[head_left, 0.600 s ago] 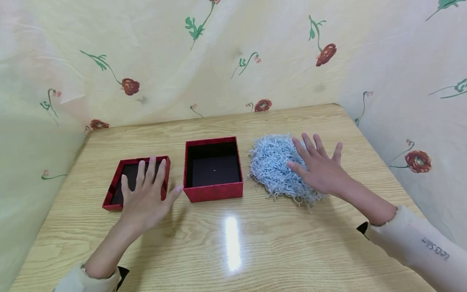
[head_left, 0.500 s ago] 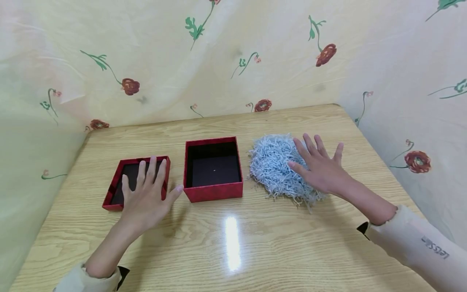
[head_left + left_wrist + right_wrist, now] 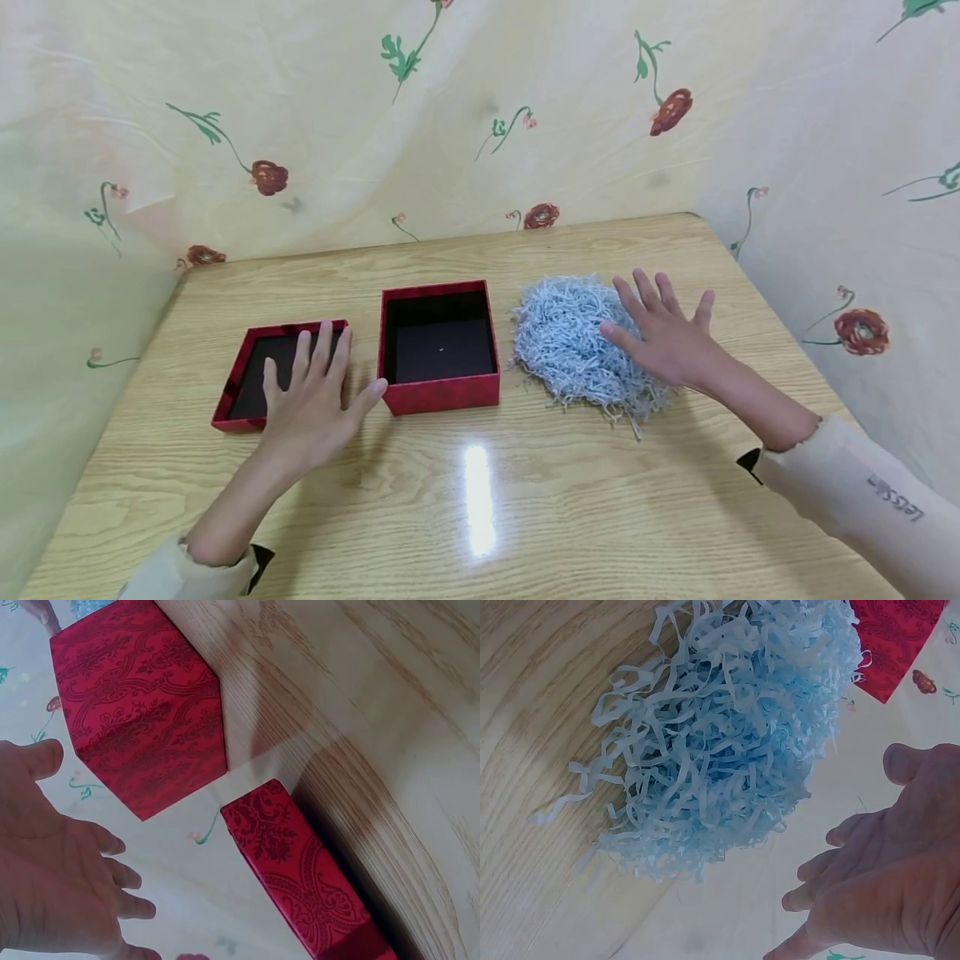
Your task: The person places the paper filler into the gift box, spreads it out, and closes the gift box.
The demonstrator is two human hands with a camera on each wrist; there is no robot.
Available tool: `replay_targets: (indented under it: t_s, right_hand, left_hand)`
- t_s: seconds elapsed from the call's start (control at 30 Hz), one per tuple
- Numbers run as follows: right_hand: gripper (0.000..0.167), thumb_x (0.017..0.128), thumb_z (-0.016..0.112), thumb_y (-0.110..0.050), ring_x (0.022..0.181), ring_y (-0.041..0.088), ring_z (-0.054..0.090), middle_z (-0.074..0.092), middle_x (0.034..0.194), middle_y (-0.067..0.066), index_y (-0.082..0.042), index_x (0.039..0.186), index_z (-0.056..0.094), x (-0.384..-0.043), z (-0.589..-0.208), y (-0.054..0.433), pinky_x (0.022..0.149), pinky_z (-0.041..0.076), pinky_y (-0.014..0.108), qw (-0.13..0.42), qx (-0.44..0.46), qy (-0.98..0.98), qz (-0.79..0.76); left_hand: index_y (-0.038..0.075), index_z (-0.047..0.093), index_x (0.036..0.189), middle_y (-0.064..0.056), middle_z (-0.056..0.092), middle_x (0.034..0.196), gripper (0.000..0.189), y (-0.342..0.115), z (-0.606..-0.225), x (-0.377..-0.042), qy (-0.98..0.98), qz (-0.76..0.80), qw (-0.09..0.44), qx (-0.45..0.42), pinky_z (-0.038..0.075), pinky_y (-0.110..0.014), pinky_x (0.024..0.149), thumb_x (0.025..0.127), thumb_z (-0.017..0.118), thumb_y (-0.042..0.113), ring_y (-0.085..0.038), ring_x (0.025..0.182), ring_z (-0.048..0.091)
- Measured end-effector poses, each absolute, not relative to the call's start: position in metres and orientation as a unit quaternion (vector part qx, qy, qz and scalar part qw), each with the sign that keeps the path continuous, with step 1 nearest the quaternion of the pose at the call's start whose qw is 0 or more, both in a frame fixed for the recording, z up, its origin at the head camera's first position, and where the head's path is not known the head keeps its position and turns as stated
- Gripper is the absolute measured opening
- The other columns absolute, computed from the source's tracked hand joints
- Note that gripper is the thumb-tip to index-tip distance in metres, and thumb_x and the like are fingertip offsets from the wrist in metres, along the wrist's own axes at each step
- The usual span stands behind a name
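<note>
A red patterned box (image 3: 442, 394) with a black inside stands in the middle of the table, its top uncovered and a tiny pale speck on its floor. Left of it lies the shallow red box lid (image 3: 238, 377), black inside facing up. My left hand (image 3: 311, 417) hovers over the lid's near right part, fingers spread, holding nothing. On the right sits a loose heap of pale blue shredded paper (image 3: 570, 337). Above that heap's right side my right hand (image 3: 667, 342) is held with fingers spread. In the right wrist view a gap shows between the palm and the shredded paper (image 3: 727, 742).
The wood-grain table (image 3: 585, 500) carries a bright light reflection near its front. A pale cloth with printed flowers (image 3: 322, 125) hangs behind the table and along both sides. A few stray paper shreds lie at the heap's near edge.
Both hands have shifted slightly to the right, and the right hand also a little farther away. The box, lid and shredded paper stay where they were.
</note>
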State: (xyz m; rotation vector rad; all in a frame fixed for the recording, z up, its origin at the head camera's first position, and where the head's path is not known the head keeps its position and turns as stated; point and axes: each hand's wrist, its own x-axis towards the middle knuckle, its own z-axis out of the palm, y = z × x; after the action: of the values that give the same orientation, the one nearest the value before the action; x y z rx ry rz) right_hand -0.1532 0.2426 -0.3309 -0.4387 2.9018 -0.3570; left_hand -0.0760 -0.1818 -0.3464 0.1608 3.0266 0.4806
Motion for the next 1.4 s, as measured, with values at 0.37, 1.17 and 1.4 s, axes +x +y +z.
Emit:
replay_targets:
  t_s: [0.37,1.17,1.4]
  right_hand:
    - [0.083,0.098,0.029,-0.063,0.142,0.042,-0.016,-0.016,0.158,0.018,-0.014,0.155,-0.005,-0.161,-0.329,0.245,0.089,-0.033,0.068,0.1,-0.136,0.979,-0.114]
    - [0.088,0.096,0.03,-0.065,0.132,0.059,0.02,-0.008,0.156,0.027,-0.009,0.154,-0.005,-0.173,-0.332,0.252,0.092,-0.02,0.077,0.113,-0.112,0.98,-0.122]
    - [0.088,0.096,0.031,-0.065,0.125,0.066,0.024,-0.007,0.155,0.031,-0.01,0.154,-0.006,-0.181,-0.336,0.257,0.091,0.0,0.084,0.127,-0.118,0.977,-0.127]
  left_hand:
    - [0.024,-0.005,0.155,-0.001,-0.015,0.16,0.088,-0.173,-0.348,-0.081,0.969,0.231,0.061,0.062,-0.015,-0.069,0.103,0.091,0.035,0.071,-0.032,0.144,-0.019]
    - [0.021,0.01,0.156,-0.007,0.001,0.161,0.09,-0.151,-0.352,-0.087,0.941,0.327,0.068,0.059,0.012,-0.074,0.103,0.089,0.051,0.065,-0.038,0.145,0.001]
    - [0.019,0.017,0.155,-0.008,0.013,0.159,0.088,-0.148,-0.358,-0.091,0.915,0.396,0.065,0.052,0.023,-0.068,0.105,0.088,0.06,0.057,-0.037,0.144,0.015]
